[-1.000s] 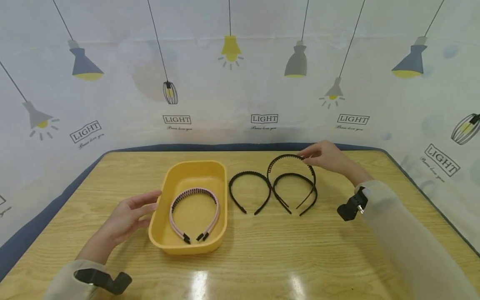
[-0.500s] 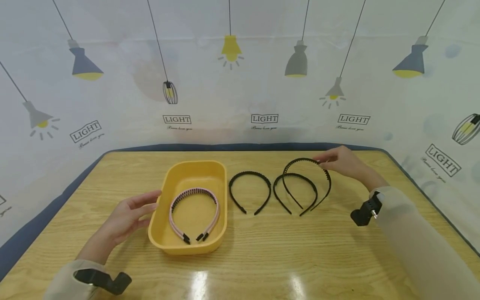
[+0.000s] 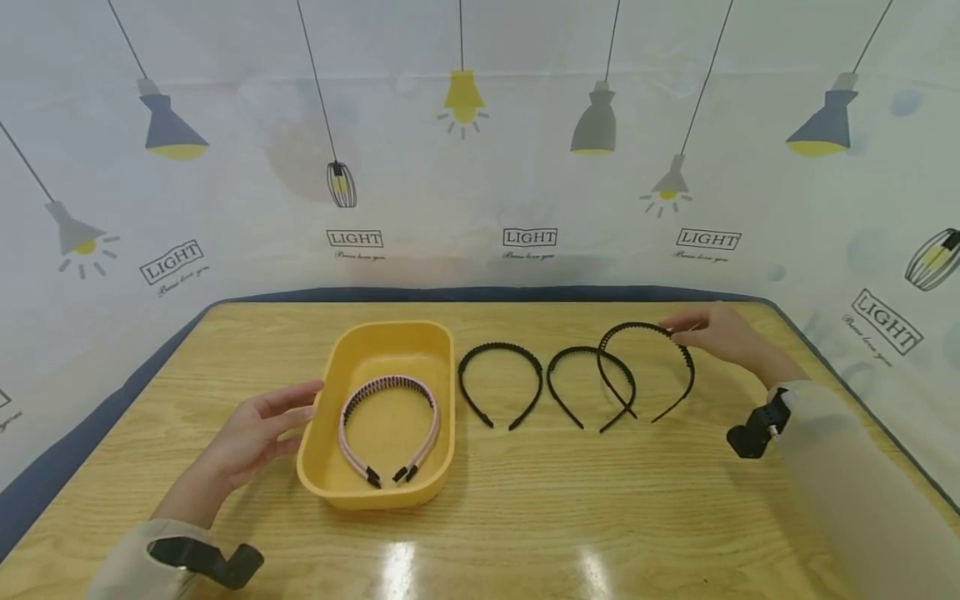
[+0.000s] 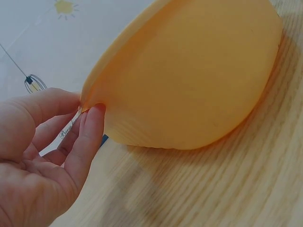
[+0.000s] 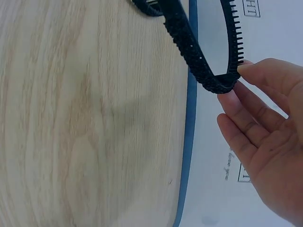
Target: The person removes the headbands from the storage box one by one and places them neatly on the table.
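Observation:
My right hand [image 3: 723, 333] pinches the top of a black headband [image 3: 633, 327] between thumb and fingers. In the right wrist view the held headband [image 5: 194, 59] shows comb teeth and a textured outer band. Its left leg overlaps a second black headband [image 3: 581, 350] lying on the table. Another black headband [image 3: 498, 346] lies farther left. My left hand [image 3: 251, 433] rests its fingertips against the left side of a yellow plastic tray [image 3: 442, 433], also seen in the left wrist view. Pink headbands [image 3: 352, 404] with black teeth and black tips lie together inside the tray.
The wooden table [image 3: 562, 517] has a dark blue border behind it. A backdrop cloth [image 3: 420, 192] printed with lamps rises at the back and both sides. A black strap with a mount [image 3: 761, 425] sits on each wrist.
My right hand has moved to the right and slightly toward me, carrying the held headband away from the two black headbands on the table. My left hand and the tray have stayed put.

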Demonstrator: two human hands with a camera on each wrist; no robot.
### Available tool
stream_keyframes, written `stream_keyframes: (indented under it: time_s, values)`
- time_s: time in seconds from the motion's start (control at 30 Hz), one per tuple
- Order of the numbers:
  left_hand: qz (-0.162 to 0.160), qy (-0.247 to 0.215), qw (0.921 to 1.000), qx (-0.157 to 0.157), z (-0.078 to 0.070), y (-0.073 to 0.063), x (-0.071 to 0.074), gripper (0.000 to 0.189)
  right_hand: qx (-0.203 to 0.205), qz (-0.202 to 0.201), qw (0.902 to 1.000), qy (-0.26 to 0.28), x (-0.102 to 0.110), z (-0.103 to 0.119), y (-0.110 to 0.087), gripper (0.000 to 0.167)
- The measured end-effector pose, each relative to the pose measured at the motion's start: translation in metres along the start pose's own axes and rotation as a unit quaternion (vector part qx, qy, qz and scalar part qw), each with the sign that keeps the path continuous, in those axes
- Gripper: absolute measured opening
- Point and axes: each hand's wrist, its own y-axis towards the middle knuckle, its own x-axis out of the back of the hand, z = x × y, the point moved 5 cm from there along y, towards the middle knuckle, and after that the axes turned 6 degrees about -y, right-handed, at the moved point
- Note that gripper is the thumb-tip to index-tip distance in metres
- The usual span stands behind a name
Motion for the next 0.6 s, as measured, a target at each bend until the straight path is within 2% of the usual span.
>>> stream_keyframes:
  time_s: [0.23, 0.47, 0.6]
  values:
    - [-0.003, 0.010, 0.9999, 0.003, 0.000, -0.001, 0.000, 0.042, -0.010, -0.008, 0.9999, -0.008, 0.007, -0.017, -0.010, 0.036]
    - [0.011, -0.003, 0.9999, -0.011, 0.000, -0.001, -0.001, 0.037, -0.018, -0.007, 0.9997, -0.013, 0.009, -0.034, -0.016, 0.035]
    - [0.009, 0.002, 0.9999, -0.012, 0.000, 0.000, -0.001, 0.038, -0.023, -0.004, 0.9995, -0.023, 0.010, -0.044, -0.018, 0.035]
